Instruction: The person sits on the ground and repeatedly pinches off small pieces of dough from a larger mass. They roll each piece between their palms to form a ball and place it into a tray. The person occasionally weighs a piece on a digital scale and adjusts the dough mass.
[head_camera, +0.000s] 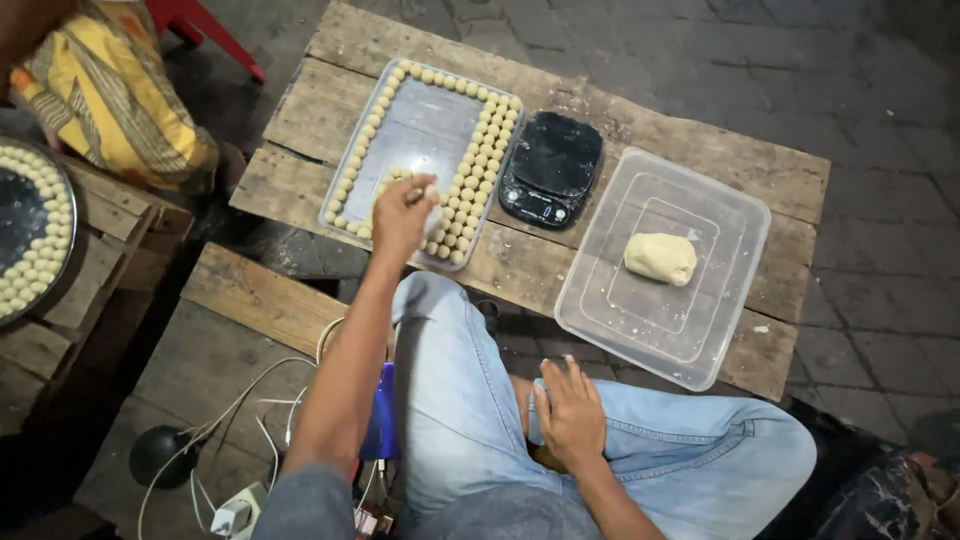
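L hand (403, 213) reaches fwd over the near end of a clear rectangular tray (420, 130) on the wooden bench (640, 125); its grip is pinched shut, fingertips together on a small pale dough ball (428, 190), held just above the tray's near rows. Tray is lined w/ small dough balls (482, 150) along its edges, two or three rows deep on the right side, middle bare. R hand (570, 410) rests flat on the person's right thigh, fingers spread, grip open, holding nothing. Black digital scale (552, 165) sits just beside the tray to the right. Next to that, a clear plastic tub (700, 340) w/ a lump of yellow dough (661, 258) inside, well apart from both hands. Far left, a round dark pan (25, 215) ringed w/ more balls.
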